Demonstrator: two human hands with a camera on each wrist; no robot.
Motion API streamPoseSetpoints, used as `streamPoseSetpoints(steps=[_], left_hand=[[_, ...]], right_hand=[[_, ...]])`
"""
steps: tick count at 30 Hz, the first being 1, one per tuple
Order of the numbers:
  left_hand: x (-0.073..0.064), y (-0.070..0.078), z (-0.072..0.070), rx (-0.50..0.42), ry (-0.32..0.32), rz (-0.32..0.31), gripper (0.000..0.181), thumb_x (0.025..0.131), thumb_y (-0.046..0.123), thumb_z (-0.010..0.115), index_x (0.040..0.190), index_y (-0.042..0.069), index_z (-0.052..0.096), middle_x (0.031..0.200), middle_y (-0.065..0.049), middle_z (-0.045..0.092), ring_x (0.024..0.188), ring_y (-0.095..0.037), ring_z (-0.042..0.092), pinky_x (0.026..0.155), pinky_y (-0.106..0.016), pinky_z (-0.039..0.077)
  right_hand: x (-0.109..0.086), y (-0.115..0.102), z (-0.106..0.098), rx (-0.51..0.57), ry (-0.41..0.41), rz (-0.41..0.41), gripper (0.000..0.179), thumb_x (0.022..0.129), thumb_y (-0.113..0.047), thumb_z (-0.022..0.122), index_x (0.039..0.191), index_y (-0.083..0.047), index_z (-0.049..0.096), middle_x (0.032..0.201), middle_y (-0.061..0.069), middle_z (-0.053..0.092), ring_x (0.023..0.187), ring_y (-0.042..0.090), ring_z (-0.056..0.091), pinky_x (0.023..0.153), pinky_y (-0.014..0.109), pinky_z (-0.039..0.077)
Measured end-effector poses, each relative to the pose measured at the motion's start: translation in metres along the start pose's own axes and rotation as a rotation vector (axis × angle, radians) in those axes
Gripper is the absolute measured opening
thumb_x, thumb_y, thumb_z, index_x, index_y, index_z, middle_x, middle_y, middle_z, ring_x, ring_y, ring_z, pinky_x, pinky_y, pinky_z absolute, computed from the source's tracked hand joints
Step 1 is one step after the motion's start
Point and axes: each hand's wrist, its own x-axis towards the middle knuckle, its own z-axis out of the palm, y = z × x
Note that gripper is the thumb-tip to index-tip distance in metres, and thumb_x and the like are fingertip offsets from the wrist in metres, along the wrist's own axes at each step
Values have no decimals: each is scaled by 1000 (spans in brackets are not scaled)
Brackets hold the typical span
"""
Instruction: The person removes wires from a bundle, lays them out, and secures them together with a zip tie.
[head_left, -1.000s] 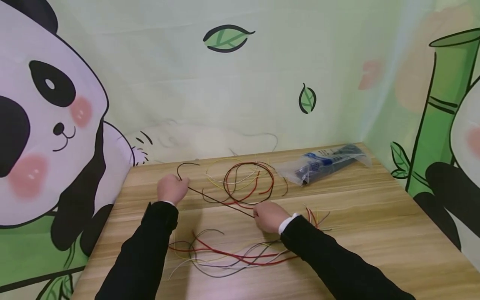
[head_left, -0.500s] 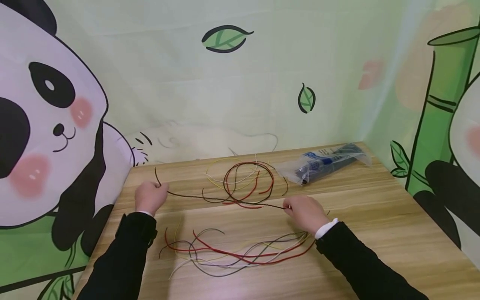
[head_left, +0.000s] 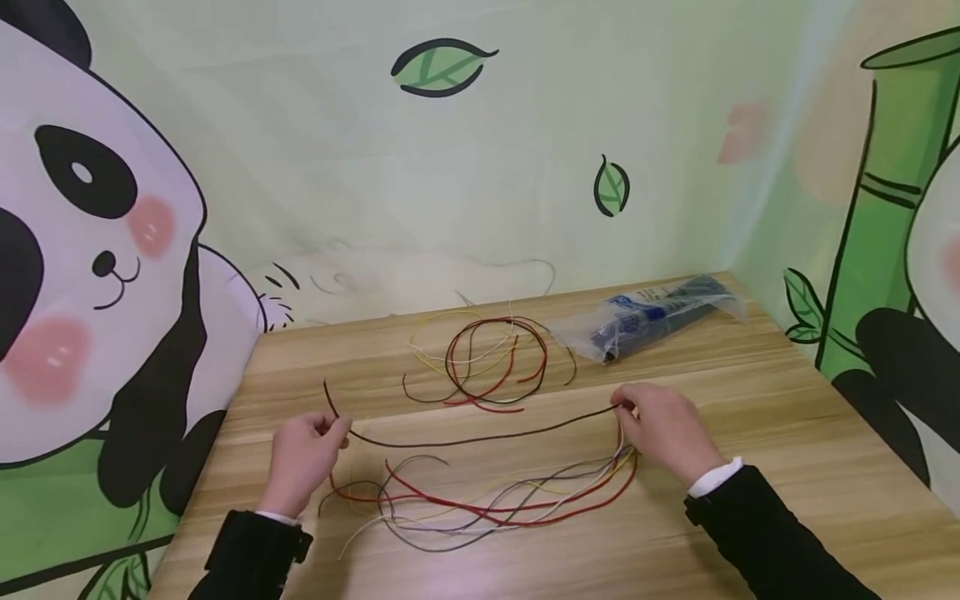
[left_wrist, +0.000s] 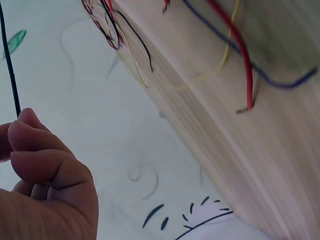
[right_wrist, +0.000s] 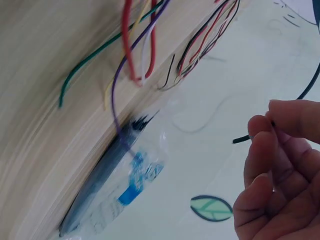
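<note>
A single black wire (head_left: 472, 440) sags slightly between the two hands, above the table. My left hand (head_left: 306, 457) pinches it near one end, and a short tail sticks up past the fingers. At the other end my right hand (head_left: 667, 429) pinches it between thumb and fingertips; in the right wrist view a short black tip (right_wrist: 241, 140) pokes out beyond them. Below the held wire lies a loose bundle of red, white, yellow and dark wires (head_left: 517, 523). The right wrist view shows green and purple wires (right_wrist: 115, 85) among these.
Coiled red, black, yellow and white wires (head_left: 546, 358) lie farther back on the wooden table (head_left: 780, 467). A clear plastic bag (head_left: 652, 315) with dark blue contents and blue print rests at the back right. A panda-printed backdrop (head_left: 525, 150) stands behind.
My hands have spread apart, the right moving rightward and the left leftward, then both coming lower or nearer. The black wire went from slanting and taut to a shallow sag.
</note>
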Motion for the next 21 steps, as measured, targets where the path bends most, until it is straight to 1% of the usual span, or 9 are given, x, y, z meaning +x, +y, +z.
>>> streamPoseSetpoints(steps=[2,6,8,12,16,21], left_hand=[[-11,2,1,5,-18,-9,27,93,25,61,76,4,68,70,-7,66,55,-16,50,46,-28,37],[-30,4,7,-40,-47,-36,25,92,22,62,76,4,68,65,-4,63,55,-15,52,48,-26,39],[-40,4,11,-53,-56,-31,24,92,20,62,75,5,68,64,-4,62,56,-14,52,50,-26,39],[-54,1,20,-61,-77,-41,23,92,15,63,73,3,69,61,-3,61,55,-13,49,49,-25,36],[-61,-4,29,-50,-120,-61,24,92,16,64,72,2,67,60,-3,59,54,-12,46,49,-24,34],[-64,-11,40,-25,-161,-65,28,91,16,64,67,3,64,58,-3,57,52,-11,41,50,-24,31]], right_hand=[[-3,3,-2,10,14,-16,9,84,-8,71,92,-11,72,85,1,68,71,15,62,61,35,48],[-12,10,-7,5,20,-42,10,83,-6,71,92,-10,72,88,2,69,76,19,65,65,38,51],[-18,15,-9,-4,14,-40,11,83,-6,72,93,-10,72,88,3,70,78,21,66,65,39,52],[-30,21,-5,-27,1,-22,12,80,-6,75,90,-12,73,86,1,70,73,18,65,59,36,50],[-40,26,3,-39,-17,-16,12,80,-8,75,88,-16,73,83,-2,70,70,15,64,57,35,49],[-45,31,15,-38,-38,-16,12,80,-9,75,89,-16,73,84,-3,69,70,16,64,58,36,49]])
